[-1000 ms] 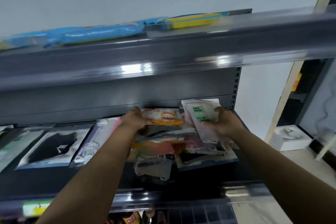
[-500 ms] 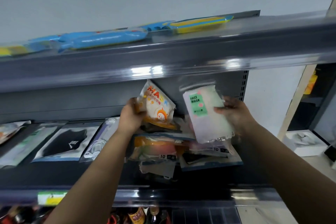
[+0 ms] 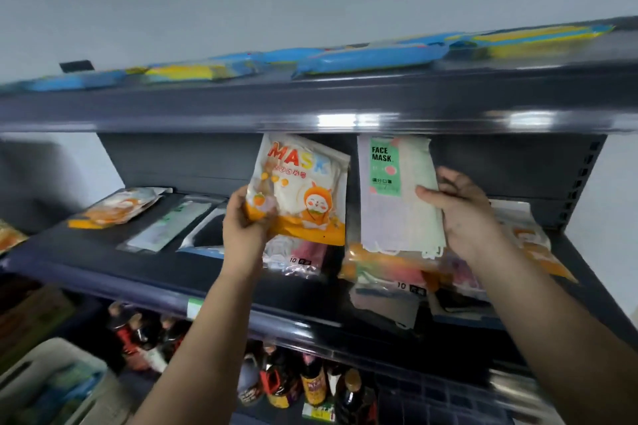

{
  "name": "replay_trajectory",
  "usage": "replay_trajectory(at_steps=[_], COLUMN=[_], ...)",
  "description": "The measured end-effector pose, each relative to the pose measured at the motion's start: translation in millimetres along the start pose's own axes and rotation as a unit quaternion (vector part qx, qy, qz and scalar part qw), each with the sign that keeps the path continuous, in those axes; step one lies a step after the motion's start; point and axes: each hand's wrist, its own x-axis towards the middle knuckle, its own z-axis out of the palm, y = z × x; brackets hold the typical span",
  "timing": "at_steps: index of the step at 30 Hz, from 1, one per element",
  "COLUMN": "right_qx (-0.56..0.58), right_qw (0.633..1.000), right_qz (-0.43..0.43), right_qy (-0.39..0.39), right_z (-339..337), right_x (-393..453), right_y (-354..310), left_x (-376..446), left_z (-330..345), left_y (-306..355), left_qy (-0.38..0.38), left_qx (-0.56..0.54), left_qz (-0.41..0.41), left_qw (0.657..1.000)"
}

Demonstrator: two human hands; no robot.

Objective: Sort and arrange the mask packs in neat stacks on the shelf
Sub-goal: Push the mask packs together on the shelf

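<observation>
My left hand (image 3: 245,228) grips an orange-and-white cartoon "MASK" pack (image 3: 303,190) by its lower left corner, held upright above the dark shelf (image 3: 103,272). My right hand (image 3: 462,214) holds a pale "FACE MASK" pack (image 3: 397,197) with a green label, also upright, to the right of the first. Under both packs lies a loose pile of mask packs (image 3: 386,272). Laid flat on the shelf's left part are an orange pack (image 3: 117,207), a clear green-print pack (image 3: 169,224) and a black-mask pack (image 3: 210,235).
The upper shelf (image 3: 310,103) overhangs close above the held packs and carries blue and yellow packets (image 3: 369,57). Bottles (image 3: 310,386) stand on the shelf below. A pale crate (image 3: 45,386) sits at lower left. The shelf's right upright (image 3: 583,179) is near my right hand.
Both hands have lifted their packs off the pile and raised them upright. The view has swung left, showing more of the shelf's left side.
</observation>
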Motion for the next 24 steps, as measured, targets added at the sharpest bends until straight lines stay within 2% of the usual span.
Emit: replay_trajectory(at_steps=[12,19,24], right_qx=[-0.036,-0.031,-0.033], right_qw=[0.995,0.995,0.996], right_qz=[0.043,0.057,0.068], right_qy=[-0.079,-0.081,-0.048], right_z=[184,277,328], right_x=[-39,-64,-71], right_y=[47,91,128], left_x=[2,12,21], left_z=[-181,-280,-339], left_y=[35,46,47], left_qy=[0.123,0.156,0.16], left_qx=[0.016,0.046,0.033], left_qz=[0.01,0.011,-0.004], left_qw=[0.992,0.987,0.987])
